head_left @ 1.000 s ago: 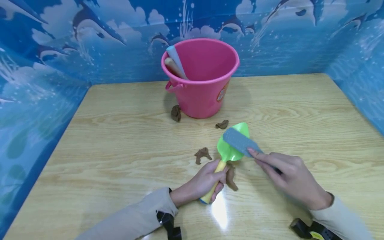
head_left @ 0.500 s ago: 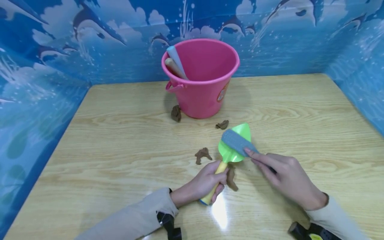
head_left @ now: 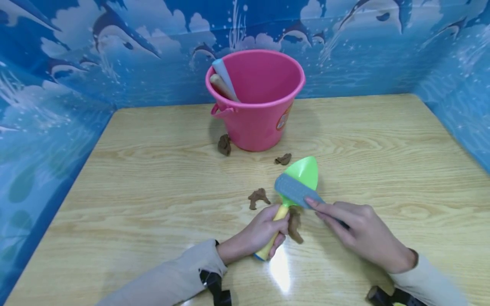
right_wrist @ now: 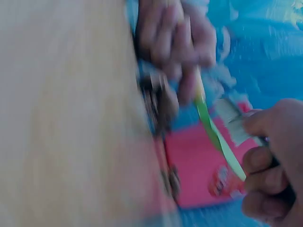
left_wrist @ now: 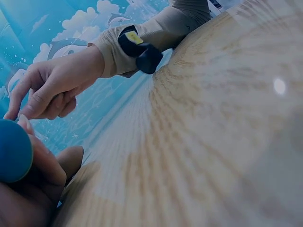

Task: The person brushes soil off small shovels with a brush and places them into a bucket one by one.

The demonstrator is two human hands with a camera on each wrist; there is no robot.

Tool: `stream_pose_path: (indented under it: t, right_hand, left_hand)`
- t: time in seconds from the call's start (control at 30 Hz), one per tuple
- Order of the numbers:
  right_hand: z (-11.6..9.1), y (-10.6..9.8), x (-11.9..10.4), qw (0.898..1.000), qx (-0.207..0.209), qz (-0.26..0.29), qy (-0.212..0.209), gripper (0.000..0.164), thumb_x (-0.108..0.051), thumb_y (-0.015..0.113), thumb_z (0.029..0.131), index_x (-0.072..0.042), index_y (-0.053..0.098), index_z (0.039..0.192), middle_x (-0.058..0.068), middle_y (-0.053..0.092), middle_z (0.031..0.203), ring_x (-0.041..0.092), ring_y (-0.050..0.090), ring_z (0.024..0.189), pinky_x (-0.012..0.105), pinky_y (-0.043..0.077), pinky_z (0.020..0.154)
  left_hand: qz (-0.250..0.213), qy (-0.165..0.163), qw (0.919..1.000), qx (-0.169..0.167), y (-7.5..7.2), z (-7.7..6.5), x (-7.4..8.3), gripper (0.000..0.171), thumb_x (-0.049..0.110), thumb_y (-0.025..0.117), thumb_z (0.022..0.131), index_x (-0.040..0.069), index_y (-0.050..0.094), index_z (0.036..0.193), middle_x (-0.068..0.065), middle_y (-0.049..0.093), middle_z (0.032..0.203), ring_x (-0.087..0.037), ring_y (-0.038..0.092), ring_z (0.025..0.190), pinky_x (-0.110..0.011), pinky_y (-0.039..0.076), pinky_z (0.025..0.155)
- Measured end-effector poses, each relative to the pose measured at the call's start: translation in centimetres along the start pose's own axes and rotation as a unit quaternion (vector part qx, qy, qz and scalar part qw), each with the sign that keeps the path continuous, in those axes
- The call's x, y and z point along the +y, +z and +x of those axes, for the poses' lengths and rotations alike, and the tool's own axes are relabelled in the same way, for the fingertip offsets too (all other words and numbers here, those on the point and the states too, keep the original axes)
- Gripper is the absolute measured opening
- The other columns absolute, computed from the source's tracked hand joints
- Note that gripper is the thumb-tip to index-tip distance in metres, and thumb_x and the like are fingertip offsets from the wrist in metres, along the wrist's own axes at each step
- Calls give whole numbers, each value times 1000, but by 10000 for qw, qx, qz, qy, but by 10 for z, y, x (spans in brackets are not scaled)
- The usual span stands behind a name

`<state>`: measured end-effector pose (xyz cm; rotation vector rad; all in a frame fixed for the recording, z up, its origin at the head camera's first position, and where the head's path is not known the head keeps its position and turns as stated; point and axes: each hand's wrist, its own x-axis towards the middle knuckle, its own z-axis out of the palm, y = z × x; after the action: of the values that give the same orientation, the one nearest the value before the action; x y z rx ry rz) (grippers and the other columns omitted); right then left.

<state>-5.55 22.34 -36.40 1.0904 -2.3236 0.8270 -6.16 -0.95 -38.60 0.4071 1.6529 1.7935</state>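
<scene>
My left hand [head_left: 264, 229] grips the yellow handle of a toy shovel [head_left: 306, 170] with a green blade, held above the table. The blue end of its handle shows in the left wrist view. My right hand [head_left: 363, 233] holds a blue-grey brush [head_left: 292, 189], forefinger along its back. The brush lies across the lower part of the shovel blade and hides it there. In the right wrist view, the pale bristle side of the brush [right_wrist: 232, 123] faces the green blade [right_wrist: 218, 137]. A brown mud-like lump [head_left: 294, 227] lies behind my left fingers.
A pink bucket [head_left: 256, 127] stands at the back, with a light blue handle [head_left: 226, 74] and a beige handle [head_left: 222, 87] leaning inside. Brown lumps lie beside the bucket [head_left: 224, 145], before it [head_left: 283, 159] and left of the shovel [head_left: 258, 198]. A dolphin-print backdrop [head_left: 160, 63] borders the table.
The brush has slid down the shovel blade toward the handle, my right hand moving left and down with it. The shovel and left hand have hardly moved.
</scene>
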Motion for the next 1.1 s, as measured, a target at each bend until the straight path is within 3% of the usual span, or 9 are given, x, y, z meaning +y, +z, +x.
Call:
stream_pose_path:
  t: [0.13,0.3,0.47,0.57,0.7,0.8,0.9,1.0,1.1]
  right_hand:
    - [-2,9,-7,9989,-362,280,33,35,-29,45,103,-10,66,123,-6,67,76,-7,48,61,9,46,56]
    - [-2,2,-1,9985,-410,9,369,29,-24,53,100,-11,67,122,2,73,92,8,67,76,18,55,68]
    - [-1,-12,11,9959,-213,-527,701,27,-11,64,91,-7,69,118,10,72,101,23,71,82,28,57,69]
    - [-1,-19,14,9926,43,-774,929,33,-4,67,86,-6,67,120,12,71,103,22,70,85,19,55,75]
    - [-1,-19,14,9922,480,-671,932,27,-17,61,95,-5,68,118,11,71,105,14,67,93,8,46,85]
    - [0,-12,10,9971,506,-447,357,34,-30,51,101,-6,70,115,6,73,91,4,67,76,7,50,70]
    - [-1,-5,3,9996,45,-274,-75,37,-33,45,103,-9,69,118,-7,64,71,-7,48,55,6,43,51]
    - [-2,-3,0,9992,-332,-200,-33,37,-33,43,103,-11,68,121,-12,57,66,-9,36,54,6,37,47]
    - [-2,-7,3,9982,-327,-393,300,37,-33,45,103,-10,68,120,-4,68,75,-2,54,58,12,48,53]
  left_hand:
    - [18,-3,10000,-7,0,0,0,10,1,40,90,1,47,97,1,42,47,-10,40,31,-24,36,29]
    - [-17,52,9999,-95,-1,1,0,8,-1,40,87,1,47,91,-2,53,56,-10,40,31,-23,35,29]
    - [-122,58,9998,-137,-1,1,0,7,-1,39,84,0,46,85,-10,61,63,-10,41,32,-24,34,29]
    - [-190,14,9997,-123,-1,1,0,7,-1,39,83,0,46,86,-18,62,67,-10,41,32,-24,34,29]
    - [-216,-19,9997,-107,-2,0,0,7,-2,39,83,0,45,87,-20,67,79,-10,42,33,-24,34,28]
    - [-201,-64,9997,-99,-2,0,0,7,-2,40,84,2,44,87,-11,63,68,-10,42,33,-23,35,28]
    - [-142,-84,9998,-113,-1,1,0,11,-1,40,85,0,45,94,-2,50,54,-10,40,32,-23,34,29]
    - [-118,-72,9998,-106,-1,1,0,14,0,40,85,0,45,98,0,44,50,-10,39,32,-23,34,30]
    - [-179,-66,9998,-108,-1,1,0,10,0,41,84,2,45,92,-2,47,52,-9,40,32,-23,34,30]
